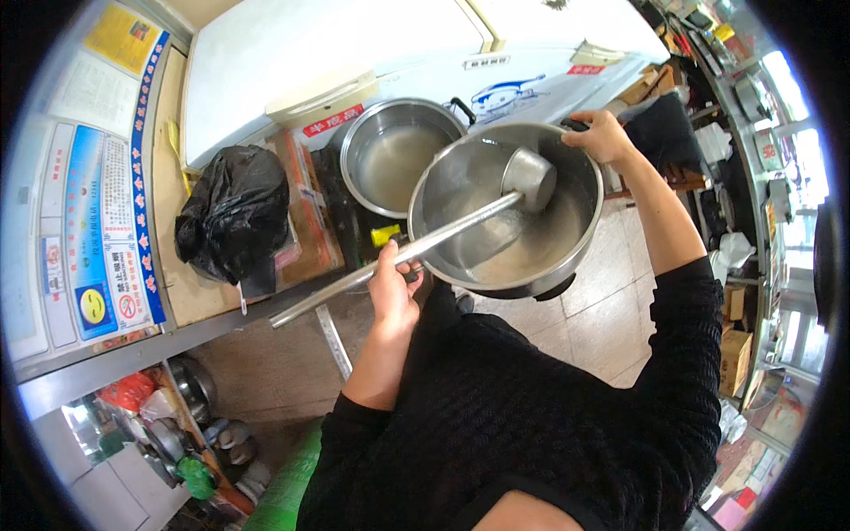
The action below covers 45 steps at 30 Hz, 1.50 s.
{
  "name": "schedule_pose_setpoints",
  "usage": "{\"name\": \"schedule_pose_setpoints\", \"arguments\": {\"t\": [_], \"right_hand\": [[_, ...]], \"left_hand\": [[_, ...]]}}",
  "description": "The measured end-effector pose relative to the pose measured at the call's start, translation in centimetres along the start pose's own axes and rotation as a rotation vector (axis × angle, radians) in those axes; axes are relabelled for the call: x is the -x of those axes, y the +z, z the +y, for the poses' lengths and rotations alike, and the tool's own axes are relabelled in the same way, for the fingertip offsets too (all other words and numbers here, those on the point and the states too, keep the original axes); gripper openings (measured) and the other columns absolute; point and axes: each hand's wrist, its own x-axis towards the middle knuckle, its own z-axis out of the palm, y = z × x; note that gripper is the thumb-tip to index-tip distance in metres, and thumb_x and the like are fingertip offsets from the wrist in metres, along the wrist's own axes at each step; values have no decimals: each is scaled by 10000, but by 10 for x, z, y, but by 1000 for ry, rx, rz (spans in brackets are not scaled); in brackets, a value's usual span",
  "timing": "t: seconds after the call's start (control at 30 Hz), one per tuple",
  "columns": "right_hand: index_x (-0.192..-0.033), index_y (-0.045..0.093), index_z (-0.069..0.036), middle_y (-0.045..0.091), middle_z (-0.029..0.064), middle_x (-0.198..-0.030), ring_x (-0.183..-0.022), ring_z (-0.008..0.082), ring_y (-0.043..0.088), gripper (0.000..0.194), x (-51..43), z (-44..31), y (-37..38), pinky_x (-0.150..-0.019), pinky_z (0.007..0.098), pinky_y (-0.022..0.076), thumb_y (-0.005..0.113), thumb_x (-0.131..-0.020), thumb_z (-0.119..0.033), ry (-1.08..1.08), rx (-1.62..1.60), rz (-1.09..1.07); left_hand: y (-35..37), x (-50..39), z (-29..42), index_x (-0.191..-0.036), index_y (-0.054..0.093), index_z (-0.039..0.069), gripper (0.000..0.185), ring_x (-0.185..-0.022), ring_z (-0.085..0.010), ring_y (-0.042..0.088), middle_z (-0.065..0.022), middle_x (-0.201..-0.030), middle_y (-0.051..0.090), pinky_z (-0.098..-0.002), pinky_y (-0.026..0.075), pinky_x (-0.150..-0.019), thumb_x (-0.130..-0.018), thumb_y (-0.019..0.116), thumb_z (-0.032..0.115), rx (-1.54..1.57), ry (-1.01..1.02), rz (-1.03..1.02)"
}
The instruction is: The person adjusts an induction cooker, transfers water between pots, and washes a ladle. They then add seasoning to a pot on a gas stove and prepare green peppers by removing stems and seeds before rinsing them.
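Observation:
A large stainless steel pot (458,192) hangs in front of me, held between both hands. My right hand (601,136) grips its black side handle at the far right. At the near left, my left hand (393,285) grasps the opposite handle, with the thumb over the long shaft of a metal ladle (458,232). The ladle's cup rests inside the pot against the far wall, and its shaft sticks out over the left rim. Some cloudy liquid seems to lie at the pot's bottom. Behind it stands a second steel pot (398,159) holding cloudy liquid.
White chest freezers (332,53) stand along the far side. A black plastic bag (232,206) sits beside a cardboard box (305,206) on the left. Printed notices (99,219) cover the left surface. Crowded shelves (737,305) line the right, beyond the tiled floor (597,285).

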Motion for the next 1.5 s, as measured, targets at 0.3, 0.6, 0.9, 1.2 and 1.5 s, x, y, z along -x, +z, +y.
{"name": "schedule_pose_setpoints", "arguments": {"t": [0.3,0.6,0.9,1.2,1.5], "right_hand": [[-1127,611,68,671,186,-957,-867,209,645,562,-71,-31,8,-806,300,494,751,-664,-218,65,196,-87],[-1124,618,56,658,209,-1024,-942,273,637,569,-114,-90,2,-843,333,487,761,-624,-176,114,360,-218],[-1033,655,48,671,180,-933,-844,267,640,475,-144,-137,10,-747,338,509,763,-609,-136,60,502,-240],[-863,692,41,669,168,-825,-780,262,628,354,-174,-179,35,-686,359,496,787,-559,-112,-50,704,-320],[-740,645,60,638,180,-684,-595,258,626,351,-196,-226,71,-529,366,510,813,-596,-213,-168,981,-343]], "left_hand": [[20,-42,3,-680,478,138,319,-681,-145,575,5,-667,525,-293,461,-607,-873,592,365,154,-173,90],[30,-55,-1,-767,526,143,268,-618,-157,567,8,-629,475,-278,471,-516,-855,619,378,309,-292,118],[45,-56,-10,-697,493,121,340,-564,-160,554,-15,-611,484,-265,473,-436,-856,605,399,451,-391,159],[34,-70,-27,-716,490,136,329,-647,-163,543,5,-695,469,-274,510,-484,-841,617,411,565,-455,126],[28,-76,-37,-725,526,125,304,-564,-170,560,-6,-629,485,-273,518,-464,-865,575,390,702,-566,90]]}}
